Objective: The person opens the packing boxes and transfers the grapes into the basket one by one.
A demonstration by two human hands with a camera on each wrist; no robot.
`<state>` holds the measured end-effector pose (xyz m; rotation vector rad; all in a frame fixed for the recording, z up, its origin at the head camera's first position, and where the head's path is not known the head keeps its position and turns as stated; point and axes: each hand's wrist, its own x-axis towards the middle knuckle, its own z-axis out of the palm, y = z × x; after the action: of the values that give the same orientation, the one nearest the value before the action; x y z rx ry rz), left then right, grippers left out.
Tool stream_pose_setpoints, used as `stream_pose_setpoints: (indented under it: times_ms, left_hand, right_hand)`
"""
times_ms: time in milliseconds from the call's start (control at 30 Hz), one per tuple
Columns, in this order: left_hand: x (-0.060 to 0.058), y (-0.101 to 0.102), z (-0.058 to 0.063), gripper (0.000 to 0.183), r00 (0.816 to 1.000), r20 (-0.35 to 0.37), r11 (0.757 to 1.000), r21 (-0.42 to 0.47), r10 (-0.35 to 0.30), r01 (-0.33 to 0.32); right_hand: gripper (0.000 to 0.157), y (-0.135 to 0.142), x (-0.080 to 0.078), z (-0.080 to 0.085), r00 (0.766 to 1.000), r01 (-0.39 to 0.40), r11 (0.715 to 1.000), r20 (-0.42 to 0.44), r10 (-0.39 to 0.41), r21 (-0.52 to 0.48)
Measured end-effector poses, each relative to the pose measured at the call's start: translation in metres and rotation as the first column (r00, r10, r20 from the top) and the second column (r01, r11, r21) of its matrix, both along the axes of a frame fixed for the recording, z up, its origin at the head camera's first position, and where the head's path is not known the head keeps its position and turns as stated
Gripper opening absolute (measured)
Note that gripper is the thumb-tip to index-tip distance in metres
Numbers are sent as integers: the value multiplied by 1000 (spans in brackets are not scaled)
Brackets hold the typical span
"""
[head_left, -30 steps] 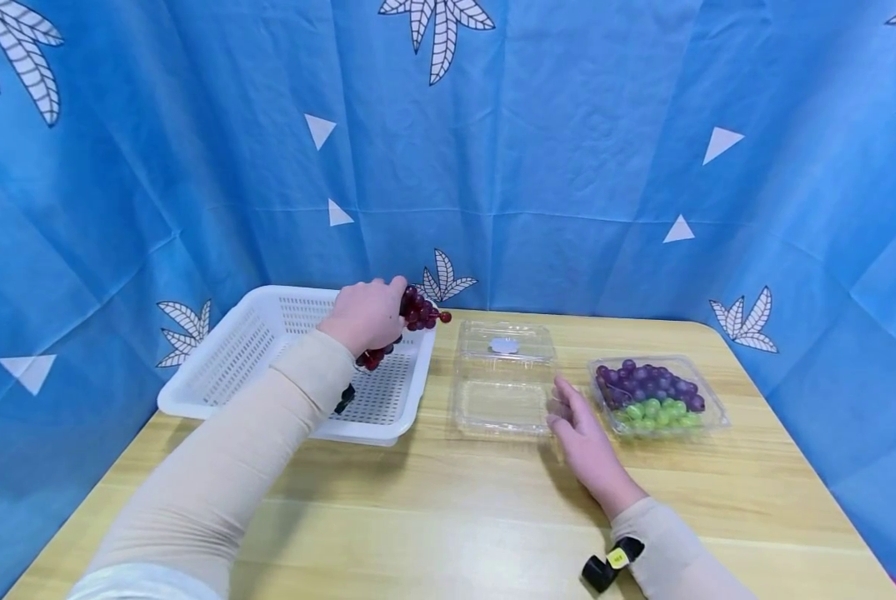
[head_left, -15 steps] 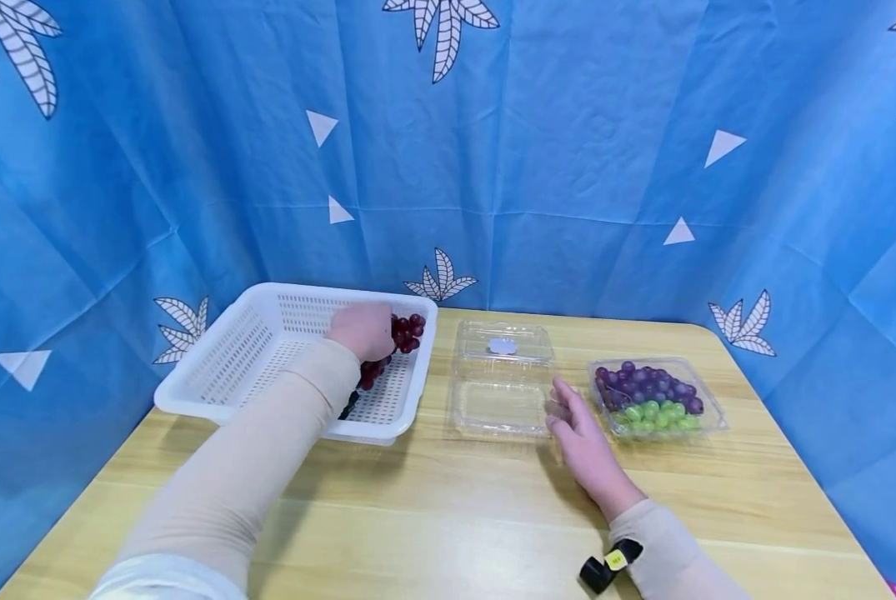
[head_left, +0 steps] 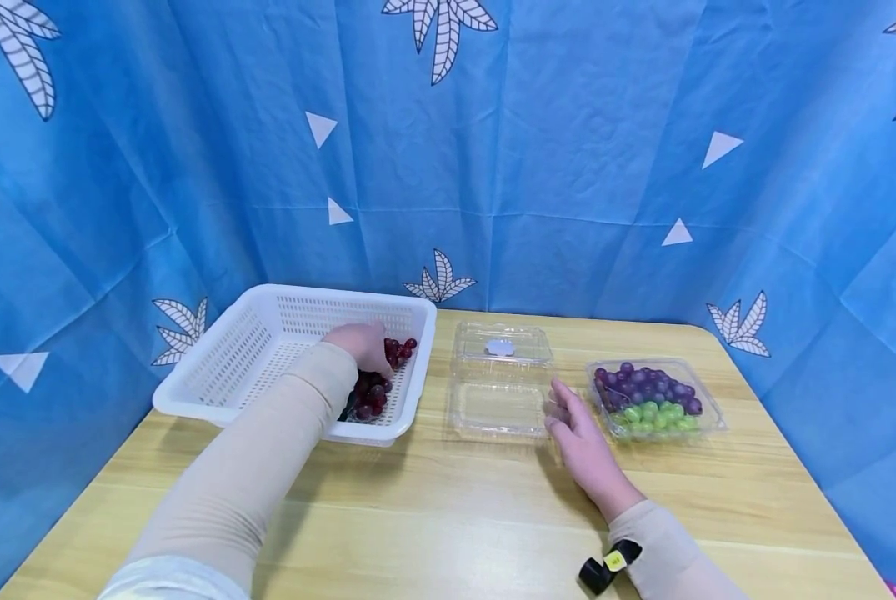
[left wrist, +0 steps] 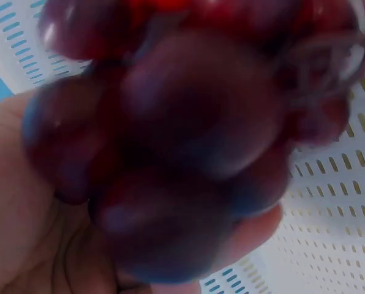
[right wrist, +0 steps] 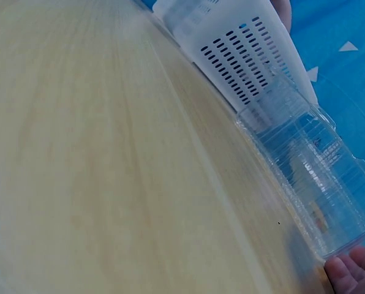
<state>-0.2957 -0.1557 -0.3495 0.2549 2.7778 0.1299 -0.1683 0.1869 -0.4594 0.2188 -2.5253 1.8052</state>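
Observation:
Inside the white perforated plastic basket (head_left: 410, 408), my left hand (head_left: 361, 343) holds a bunch of dark red grapes (head_left: 371, 396). The left wrist view is mostly filled by these grapes (left wrist: 195, 110), with palm and fingers curled behind them. My right hand (head_left: 588, 450) lies on its side at the right edge of a clear plastic clamshell box (head_left: 502, 407), its fingers extended. In the right wrist view, fingertips (right wrist: 354, 272) touch or nearly touch the box's near corner. The box stands open, lid folded back, nothing inside.
To the right stands a second clear clamshell box (head_left: 713, 412) with purple grapes (head_left: 646, 385) and green grapes (head_left: 658, 414). All stands on a light wooden table (head_left: 417, 525). A blue patterned curtain (head_left: 568, 167) rises behind and at both sides.
My left hand has lowered the red grapes from above the basket's right rim down into it, moving slightly left. The right hand stays where it was.

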Motion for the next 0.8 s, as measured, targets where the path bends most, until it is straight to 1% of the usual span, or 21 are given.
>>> stream_pose_setpoints:
  times_ms: [67, 167, 333, 400, 500, 667, 800]
  left_hand:
    - [0, 0, -1, 73, 1000, 14, 1000, -4, -12, 12]
    - [0, 0, -2, 84, 999, 44, 1000, -16, -24, 24]
    - [2, 3, 0, 87, 997, 64, 999, -34, -36, 38]
    - [4, 4, 1, 83, 997, 70, 999, -29, -30, 32]
    - [7, 5, 3, 87, 997, 80, 1000, -11, -13, 14]
    - [10, 5, 5, 98, 994, 104, 1000, 9, 25, -26]
    - [9, 6, 7, 93, 995, 97, 1000, -11, 6, -5]
  right_hand:
    - [58, 0, 1, 0, 1000, -2, 1000, 5, 2, -5]
    - [57, 0, 2, 1, 1000, -1, 1000, 13, 1, -7]
    - [57, -1, 2, 2, 1000, 2, 1000, 15, -2, -3]
    - [57, -1, 2, 2, 1000, 2, 1000, 15, -2, -2]
    - [58, -2, 2, 1, 1000, 3, 1000, 6, -3, 2]
    - [60, -2, 2, 1, 1000, 8, 1000, -5, -8, 4]
    - [61, -1, 1, 2, 1000, 13, 1000, 7, -13, -9]
